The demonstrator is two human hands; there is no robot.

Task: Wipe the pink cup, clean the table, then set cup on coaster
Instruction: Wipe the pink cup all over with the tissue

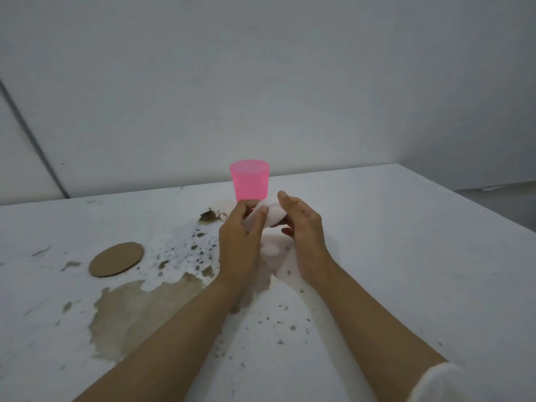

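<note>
— Both hands are up over mid-table. The left hand (240,227) and right hand (301,224) are close together, each with fingers curled round one white wad of cloth (274,216) held between them.

— Near side first?

— A white sleeve (443,381) sits bottom right, cut off by the frame. A big brown spill (139,309) lies on the table (406,256) left of the left forearm. Dark specks are scattered either side of the arms.

— Coaster?

— The round brown coaster (116,259) lies flat, left of the hands, just beyond the spill and well apart from the cup. Nothing is on it.

— Cup?

— The pink cup (250,181) stands upright on the table directly beyond the hands. A smaller brown patch lies just left of its base.

— Which step?

— Judged step one: the cloth is being bunched for the cup wipe. The table is not cleaned and the cup is not on the coaster.

— Next move?

— Probably one hand lets go of the cloth and takes the cup wall while the other works the cloth round it. The cup looks like light plastic, so wiping it unheld would likely shove or tip it.

— Unknowns?

— The cup base is hidden behind fingers and cloth, so it's unclear whether the left fingertips touch the cup. Can't tell whether the wad is fabric or tissue, or wet or dry. The cup's inside isn't readable. The table's near edge is out of frame. Behind is only bare wall (261,82).
</note>
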